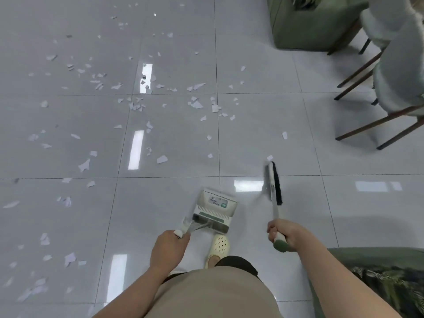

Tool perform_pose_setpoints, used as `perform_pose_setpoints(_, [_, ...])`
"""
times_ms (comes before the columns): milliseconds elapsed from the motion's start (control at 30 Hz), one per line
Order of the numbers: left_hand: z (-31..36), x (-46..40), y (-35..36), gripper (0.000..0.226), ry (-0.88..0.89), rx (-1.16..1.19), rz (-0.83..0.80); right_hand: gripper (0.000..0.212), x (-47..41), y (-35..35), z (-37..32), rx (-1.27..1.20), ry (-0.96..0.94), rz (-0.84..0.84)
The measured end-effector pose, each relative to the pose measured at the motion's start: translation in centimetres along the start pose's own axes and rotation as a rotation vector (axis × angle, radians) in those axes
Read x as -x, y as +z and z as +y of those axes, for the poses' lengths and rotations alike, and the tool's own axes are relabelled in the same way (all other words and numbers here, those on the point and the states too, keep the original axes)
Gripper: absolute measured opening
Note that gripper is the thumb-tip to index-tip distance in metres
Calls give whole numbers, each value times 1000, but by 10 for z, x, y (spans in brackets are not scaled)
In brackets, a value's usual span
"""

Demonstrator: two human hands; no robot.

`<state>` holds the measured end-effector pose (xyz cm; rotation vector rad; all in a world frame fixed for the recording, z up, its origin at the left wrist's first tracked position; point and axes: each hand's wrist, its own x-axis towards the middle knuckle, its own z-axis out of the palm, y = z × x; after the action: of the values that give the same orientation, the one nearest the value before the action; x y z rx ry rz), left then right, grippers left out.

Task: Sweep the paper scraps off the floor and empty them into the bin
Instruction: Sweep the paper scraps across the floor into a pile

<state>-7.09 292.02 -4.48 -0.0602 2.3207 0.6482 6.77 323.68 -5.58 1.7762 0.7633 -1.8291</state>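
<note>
A home living or dining area, by the look of it. Glossy pale grey floor tiles (263, 134) reflect ceiling lights. A green upholstered seat (307, 26) stands at the far right beside wooden-legged chairs (376, 125) draped in white fabric. The person wears cream clog slippers (219, 247), which suits indoor domestic life.

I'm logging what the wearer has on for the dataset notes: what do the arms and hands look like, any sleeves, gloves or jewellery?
Both forearms are bare up to the frame edge, with no sleeve in view. The left hand and right hand wear no gloves, and no ring, watch or bracelet shows.
</note>
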Motion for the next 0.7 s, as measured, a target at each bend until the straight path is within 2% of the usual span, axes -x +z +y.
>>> perform_pose_setpoints(67, [-5, -3, -6, 57, -34, 53, 26, 17, -2, 23, 3, 85, 18, -40])
perform_pose_setpoints(167, [-10, -8, -13, 57, -81, 97, 80, 28, 0, 58, -13, 179, 37, -127])
perform_pose_setpoints(233, [-12, -11, -16, 55, -89, 101, 112, 24, 6, 79, -43, 161, 61, -237])
perform_pose_setpoints(333, [-14, -14, -23, 53, -102, 100, 149, 46, 14, 99, -100, 62, 72, -385])
perform_pose_setpoints(400, [-15, -15, -29, 51, -118, 123, 180, 50, 28, 108, -128, -5, 79, -524])
perform_pose_setpoints(467, [-16, -18, -35, 51, -132, 152, 220, 41, 44, 123, -141, 23, 72, -580])
perform_pose_setpoints(567, [-21, -28, -43, 53, -145, 206, 252, 17, 62, 151, -148, 95, 33, -542])
perform_pose_setpoints(700, [-17, -59, -58, 53, -144, 272, 214, 15, 74, 166, -163, -24, -23, -516])
